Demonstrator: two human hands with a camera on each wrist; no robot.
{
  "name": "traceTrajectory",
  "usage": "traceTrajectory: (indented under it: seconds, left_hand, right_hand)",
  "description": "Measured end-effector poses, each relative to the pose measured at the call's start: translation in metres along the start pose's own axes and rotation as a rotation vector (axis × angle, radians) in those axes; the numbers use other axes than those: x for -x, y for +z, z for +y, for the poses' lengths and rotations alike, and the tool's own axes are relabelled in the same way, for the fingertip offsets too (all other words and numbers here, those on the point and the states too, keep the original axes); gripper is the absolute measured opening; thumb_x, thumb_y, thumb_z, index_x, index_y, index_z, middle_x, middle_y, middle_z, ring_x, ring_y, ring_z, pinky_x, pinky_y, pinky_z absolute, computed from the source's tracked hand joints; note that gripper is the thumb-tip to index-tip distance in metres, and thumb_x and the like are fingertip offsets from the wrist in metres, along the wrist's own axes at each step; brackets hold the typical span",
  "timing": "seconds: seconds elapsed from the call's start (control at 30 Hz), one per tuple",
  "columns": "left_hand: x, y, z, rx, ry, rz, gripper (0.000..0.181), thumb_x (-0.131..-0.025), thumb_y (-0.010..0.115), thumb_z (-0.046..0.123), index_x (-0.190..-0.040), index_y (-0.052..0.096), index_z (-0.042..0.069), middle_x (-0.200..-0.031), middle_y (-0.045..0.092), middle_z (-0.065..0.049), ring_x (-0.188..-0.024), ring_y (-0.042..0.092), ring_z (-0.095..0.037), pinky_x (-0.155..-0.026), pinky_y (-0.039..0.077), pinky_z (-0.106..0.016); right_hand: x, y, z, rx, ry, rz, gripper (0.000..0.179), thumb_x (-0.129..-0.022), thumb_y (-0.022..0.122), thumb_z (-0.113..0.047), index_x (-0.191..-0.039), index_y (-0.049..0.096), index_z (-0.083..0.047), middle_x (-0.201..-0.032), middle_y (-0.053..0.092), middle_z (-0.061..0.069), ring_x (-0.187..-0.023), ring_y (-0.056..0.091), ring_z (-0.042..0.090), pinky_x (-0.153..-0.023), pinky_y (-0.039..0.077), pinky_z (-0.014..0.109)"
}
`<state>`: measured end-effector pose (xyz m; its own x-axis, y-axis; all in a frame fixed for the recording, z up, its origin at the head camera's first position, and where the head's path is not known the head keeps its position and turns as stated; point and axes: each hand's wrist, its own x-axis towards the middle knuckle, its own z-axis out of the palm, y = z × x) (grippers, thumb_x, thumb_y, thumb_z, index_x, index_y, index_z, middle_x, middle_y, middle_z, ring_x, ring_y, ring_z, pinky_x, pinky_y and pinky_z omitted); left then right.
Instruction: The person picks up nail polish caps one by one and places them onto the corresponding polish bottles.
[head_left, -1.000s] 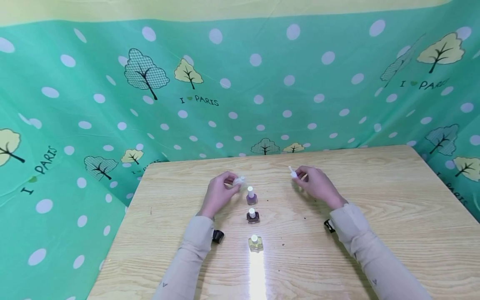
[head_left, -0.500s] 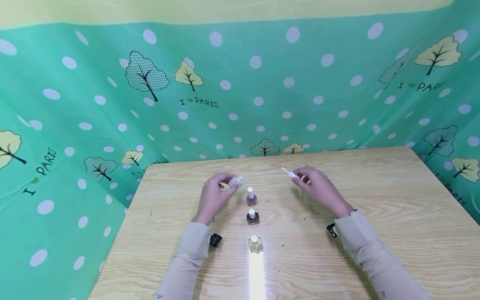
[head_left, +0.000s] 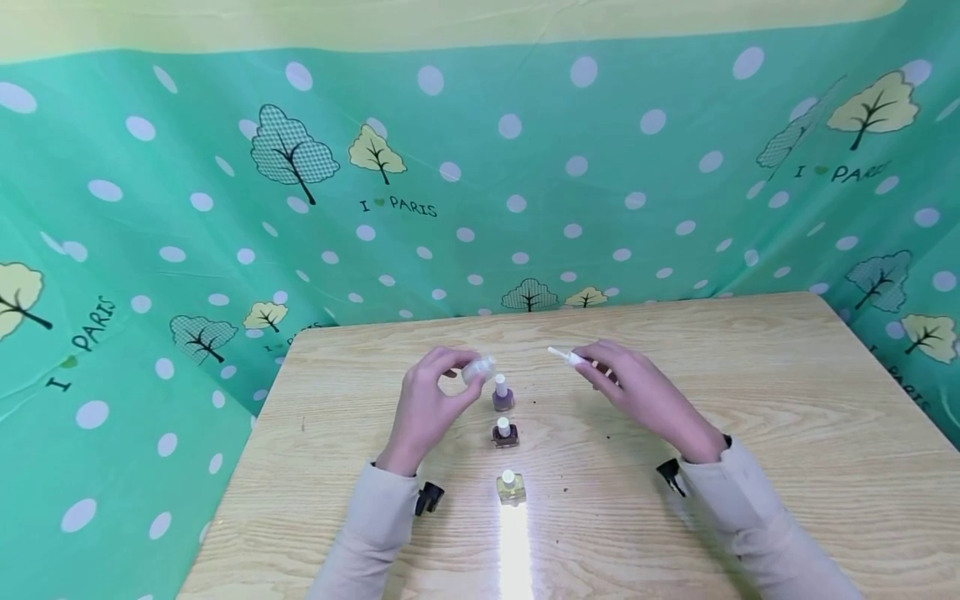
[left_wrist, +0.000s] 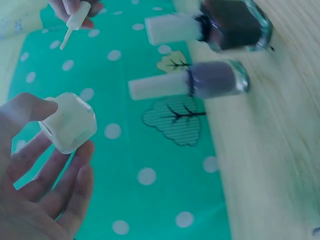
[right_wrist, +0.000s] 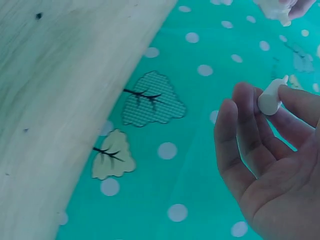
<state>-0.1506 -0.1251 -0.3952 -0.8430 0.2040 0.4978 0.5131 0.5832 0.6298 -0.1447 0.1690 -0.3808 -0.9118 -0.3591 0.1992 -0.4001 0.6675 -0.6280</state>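
My left hand [head_left: 429, 398] pinches a small white nail polish bottle [left_wrist: 70, 123] between thumb and fingers, tilted with its neck toward the right. Facing it, my right hand [head_left: 637, 390] pinches a white nail polish cap [right_wrist: 271, 98] whose brush [head_left: 557, 353] points left toward the bottle. A gap separates brush and bottle. Just right of the left hand stands a purple nail polish bottle [head_left: 503, 395], capped in white. Nearer to me in the same row are a dark nail polish bottle [head_left: 506, 432] and a pale yellow one, the yellow nail polish bottle [head_left: 512, 488].
A light wooden table [head_left: 585, 533] carries the row of bottles, with a bright reflection at the front. Behind its far edge hangs a green dotted curtain [head_left: 480, 167] printed with trees. Small dark specks dot the wood.
My right hand has turned the brush from pointing up and away to pointing left, bringing it closer to the bottle. The left hand has tipped the white bottle further right. The standing bottles stayed put.
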Motion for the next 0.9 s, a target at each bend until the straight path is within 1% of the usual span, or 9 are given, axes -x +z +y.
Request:
traceTrajectory:
  seconds: [0.13,0.3,0.43,0.57,0.73,0.9]
  left_hand:
    - [0.004,-0.005,0.012,0.014,0.057,0.003,0.022,-0.083,0.079,0.013,-0.105,0.074,0.010,-0.098,0.070,0.002,-0.089,0.064,-0.012,-0.078,0.057,-0.030]
    - [0.008,-0.008,0.024,0.028,0.114,0.003,0.024,-0.080,0.080,0.010,-0.104,0.074,0.010,-0.095,0.070,0.002,-0.089,0.065,-0.010,-0.078,0.057,-0.032]
    - [0.011,-0.008,0.030,0.028,0.153,-0.007,0.025,-0.079,0.080,0.008,-0.103,0.074,0.009,-0.095,0.069,0.001,-0.089,0.066,-0.011,-0.079,0.058,-0.035]
    - [0.013,-0.006,0.033,0.010,0.189,-0.012,0.025,-0.079,0.080,0.008,-0.104,0.074,0.009,-0.095,0.069,0.000,-0.086,0.067,-0.012,-0.077,0.059,-0.033]
    - [0.015,-0.004,0.035,-0.011,0.222,-0.009,0.026,-0.079,0.081,0.010,-0.104,0.075,0.009,-0.094,0.068,0.001,-0.086,0.067,-0.012,-0.078,0.057,-0.027]
    - [0.016,-0.004,0.037,-0.017,0.243,-0.004,0.025,-0.079,0.082,0.010,-0.103,0.075,0.009,-0.093,0.068,0.001,-0.085,0.067,-0.012,-0.077,0.057,-0.027]
  right_hand:
    - [0.007,-0.003,-0.011,0.001,-0.049,0.018,0.023,-0.102,0.056,-0.021,-0.120,0.067,-0.010,-0.091,0.059,-0.005,-0.077,0.057,0.011,-0.068,0.053,0.026]
    - [0.014,-0.006,-0.021,-0.017,-0.097,0.036,0.024,-0.102,0.057,-0.021,-0.121,0.067,-0.011,-0.095,0.058,-0.006,-0.076,0.055,0.007,-0.064,0.051,0.023]
    - [0.016,-0.006,-0.026,-0.017,-0.154,0.058,0.023,-0.101,0.059,-0.019,-0.120,0.068,-0.012,-0.095,0.057,-0.008,-0.075,0.053,0.005,-0.060,0.049,0.021]
    - [0.017,-0.005,-0.031,-0.011,-0.215,0.073,0.020,-0.099,0.062,-0.015,-0.118,0.069,-0.013,-0.097,0.059,-0.008,-0.074,0.053,0.003,-0.059,0.049,0.020]
    - [0.019,-0.004,-0.034,-0.008,-0.227,0.063,0.020,-0.099,0.062,-0.015,-0.117,0.069,-0.016,-0.097,0.058,-0.009,-0.074,0.051,0.002,-0.059,0.049,0.020]
    - [0.020,-0.002,-0.035,-0.001,-0.226,0.059,0.020,-0.099,0.062,-0.017,-0.117,0.070,-0.016,-0.097,0.057,-0.010,-0.073,0.050,0.002,-0.057,0.048,0.019]
